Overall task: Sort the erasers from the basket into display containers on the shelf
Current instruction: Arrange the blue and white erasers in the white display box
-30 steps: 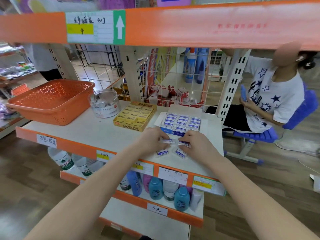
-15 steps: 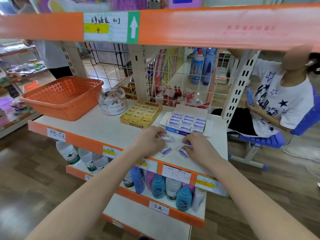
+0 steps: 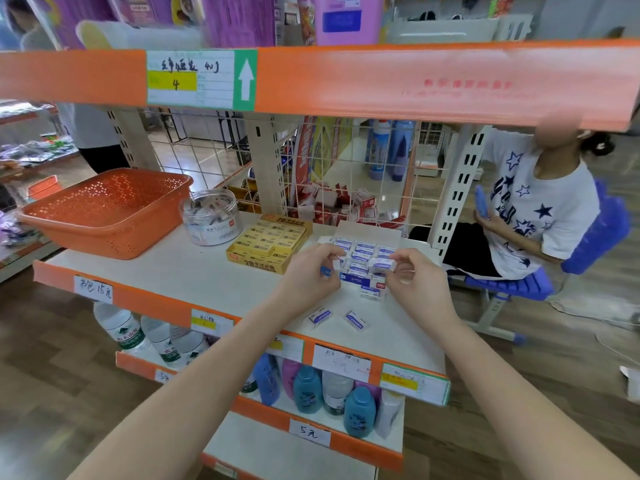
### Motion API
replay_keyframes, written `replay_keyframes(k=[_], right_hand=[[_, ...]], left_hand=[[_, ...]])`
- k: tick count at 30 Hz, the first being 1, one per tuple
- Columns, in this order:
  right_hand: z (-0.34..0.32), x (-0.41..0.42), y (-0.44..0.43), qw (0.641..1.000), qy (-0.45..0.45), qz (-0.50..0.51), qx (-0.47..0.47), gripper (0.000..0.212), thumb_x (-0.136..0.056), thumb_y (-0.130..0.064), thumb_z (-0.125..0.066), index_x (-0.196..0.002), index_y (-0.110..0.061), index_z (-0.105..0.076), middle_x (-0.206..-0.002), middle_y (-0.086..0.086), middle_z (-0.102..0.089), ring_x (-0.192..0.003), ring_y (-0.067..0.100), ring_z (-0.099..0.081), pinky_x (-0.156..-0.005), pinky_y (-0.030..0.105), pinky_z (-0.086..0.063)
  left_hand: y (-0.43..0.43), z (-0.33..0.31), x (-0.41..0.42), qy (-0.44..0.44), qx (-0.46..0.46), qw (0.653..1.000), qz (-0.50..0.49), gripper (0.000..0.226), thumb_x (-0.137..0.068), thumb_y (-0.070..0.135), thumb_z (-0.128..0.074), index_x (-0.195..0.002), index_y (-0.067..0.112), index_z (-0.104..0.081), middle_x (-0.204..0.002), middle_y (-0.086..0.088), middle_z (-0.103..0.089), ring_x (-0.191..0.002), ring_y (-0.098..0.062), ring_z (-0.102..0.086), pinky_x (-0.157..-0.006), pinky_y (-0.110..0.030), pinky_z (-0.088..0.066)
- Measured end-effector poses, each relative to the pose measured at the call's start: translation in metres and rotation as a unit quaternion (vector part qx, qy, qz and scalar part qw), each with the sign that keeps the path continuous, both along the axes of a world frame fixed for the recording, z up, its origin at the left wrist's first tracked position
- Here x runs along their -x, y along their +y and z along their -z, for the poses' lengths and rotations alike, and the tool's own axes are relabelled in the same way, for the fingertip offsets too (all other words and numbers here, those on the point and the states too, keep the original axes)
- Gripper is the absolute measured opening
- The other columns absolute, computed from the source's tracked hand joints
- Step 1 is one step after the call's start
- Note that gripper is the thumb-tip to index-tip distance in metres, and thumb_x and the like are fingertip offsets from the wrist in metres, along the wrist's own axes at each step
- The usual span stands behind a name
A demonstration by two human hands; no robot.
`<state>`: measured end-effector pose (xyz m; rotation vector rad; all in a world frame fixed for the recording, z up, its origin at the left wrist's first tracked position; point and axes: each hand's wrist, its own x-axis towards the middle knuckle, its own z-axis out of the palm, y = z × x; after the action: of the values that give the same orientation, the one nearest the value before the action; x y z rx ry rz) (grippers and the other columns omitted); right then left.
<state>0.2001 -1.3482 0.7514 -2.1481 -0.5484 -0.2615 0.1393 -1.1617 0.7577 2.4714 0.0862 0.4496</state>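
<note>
Two hands raised over the white shelf [image 3: 156, 271], each pinching one eraser.

- Left hand [image 3: 310, 277]: thumb and curled fingers pinching the left eraser [image 3: 331, 267], white with a blue end, at the near-left corner of the blue-and-white display box [image 3: 362, 249].
- Right hand [image 3: 420, 284]: thumb and forefinger pinching the right eraser [image 3: 381, 264] by one end, other fingers loosely curled beneath. Held flat, just over the box's front rows.
- Two more lying flat near the shelf's front edge, slightly apart: near-left loose eraser [image 3: 319, 317] and near-right loose eraser [image 3: 356, 320].
- One further white-and-blue piece [image 3: 372, 293] touching the box front. Eraser or flap, cannot tell.

One display box of blue-sleeved erasers in rows, no full count because both hands cover the front part. One yellow 2B box [image 3: 270, 245] just left of it, packed in rows. One clear jar [image 3: 211, 220] of small wrapped pieces behind that. One orange basket [image 3: 104, 237] at the shelf's far left, well apart from the hands.

Around and in the way:
- Orange upper shelf edge [image 3: 381, 77] across the top of view.
- Wire grid [image 3: 346, 174] closing the back.
- One seated person [image 3: 540, 209] on a blue chair [image 3: 512, 285], beyond the right upright.
- Coloured bottles [image 3: 308, 389] on the tier below.
- Water bottles [image 3: 121, 327] lower left.
</note>
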Motion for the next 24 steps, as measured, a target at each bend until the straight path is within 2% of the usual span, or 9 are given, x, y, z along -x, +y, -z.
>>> replay_keyframes(k=[2, 6, 8, 10, 11, 15, 20, 24], right_hand=[[0.002, -0.003, -0.007, 1.000, -0.003, 0.014, 0.024, 0.027, -0.083, -0.009, -0.065, -0.110, -0.008, -0.062, -0.095, 0.002, -0.065, -0.086, 0.012, -0.057, -0.074, 0.012, -0.036], [0.004, -0.004, -0.015, 0.999, 0.011, 0.023, 0.045, 0.029, -0.085, -0.008, -0.062, -0.114, -0.009, -0.064, -0.105, 0.006, -0.068, -0.096, 0.017, -0.060, -0.081, 0.018, -0.039], [0.007, -0.003, -0.018, 0.998, 0.013, 0.020, 0.054, 0.026, -0.086, -0.009, -0.062, -0.111, -0.009, -0.066, -0.105, 0.006, -0.069, -0.094, 0.016, -0.060, -0.081, 0.021, -0.040], [0.011, -0.002, -0.020, 0.998, 0.014, 0.020, 0.059, 0.025, -0.086, -0.010, -0.063, -0.111, -0.011, -0.066, -0.105, 0.005, -0.069, -0.090, 0.012, -0.057, -0.079, 0.018, -0.038], [0.012, -0.002, -0.021, 0.998, 0.015, 0.022, 0.061, 0.025, -0.087, -0.011, -0.063, -0.111, -0.011, -0.066, -0.105, 0.004, -0.068, -0.090, 0.012, -0.057, -0.079, 0.018, -0.037], [0.015, -0.003, -0.020, 0.998, 0.005, 0.027, 0.065, 0.024, -0.087, -0.011, -0.062, -0.111, -0.011, -0.067, -0.105, 0.004, -0.069, -0.097, 0.019, -0.060, -0.084, 0.025, -0.040], [0.017, -0.010, -0.015, 0.995, -0.004, 0.029, 0.098, 0.026, -0.088, -0.015, -0.061, -0.113, -0.011, -0.066, -0.112, 0.006, -0.067, -0.102, 0.022, -0.058, -0.091, 0.032, -0.042], [0.016, -0.015, -0.009, 0.993, -0.007, 0.034, 0.115, 0.025, -0.088, -0.018, -0.062, -0.112, -0.011, -0.067, -0.113, 0.006, -0.066, -0.103, 0.021, -0.057, -0.091, 0.031, -0.041]], left_hand=[[-0.006, -0.003, -0.006, -0.005, -0.011, 1.000, 0.008, 0.036, -0.082, 0.010, -0.063, -0.116, 0.022, -0.059, -0.094, 0.009, -0.056, -0.084, -0.003, -0.051, -0.076, -0.014, -0.041], [-0.015, -0.009, -0.022, -0.015, -0.001, 0.999, 0.032, 0.036, -0.083, 0.008, -0.062, -0.117, 0.022, -0.060, -0.105, 0.008, -0.062, -0.096, -0.002, -0.054, -0.088, -0.020, -0.046], [-0.019, -0.012, -0.029, -0.004, -0.008, 0.998, 0.058, 0.036, -0.086, 0.006, -0.060, -0.119, 0.019, -0.060, -0.110, 0.011, -0.060, -0.099, 0.000, -0.051, -0.087, -0.010, -0.041], [-0.021, -0.011, -0.037, 0.027, -0.035, 0.995, 0.087, 0.037, -0.088, 0.006, -0.058, -0.122, 0.017, -0.059, -0.110, 0.015, -0.055, -0.101, 0.002, -0.049, -0.079, 0.003, -0.031], [-0.021, -0.009, -0.041, 0.049, -0.045, 0.993, 0.098, 0.038, -0.088, 0.006, -0.058, -0.124, 0.018, -0.058, -0.113, 0.015, -0.056, -0.105, 0.001, -0.050, -0.079, 0.004, -0.029], [-0.018, -0.005, -0.053, 0.096, -0.084, 0.987, 0.102, 0.035, -0.090, 0.010, -0.060, -0.124, 0.018, -0.060, -0.126, 0.004, -0.061, -0.115, -0.010, -0.055, -0.089, -0.011, -0.033], [-0.011, -0.005, -0.058, 0.088, -0.185, 0.973, 0.109, 0.028, -0.092, 0.013, -0.057, -0.118, 0.021, -0.065, -0.122, 0.002, -0.064, -0.114, -0.016, -0.054, -0.099, -0.027, -0.040], [-0.003, -0.006, -0.056, 0.073, -0.224, 0.966, 0.107, 0.029, -0.092, 0.014, -0.056, -0.119, 0.022, -0.065, -0.120, 0.000, -0.065, -0.113, -0.017, -0.055, -0.098, -0.032, -0.044]])
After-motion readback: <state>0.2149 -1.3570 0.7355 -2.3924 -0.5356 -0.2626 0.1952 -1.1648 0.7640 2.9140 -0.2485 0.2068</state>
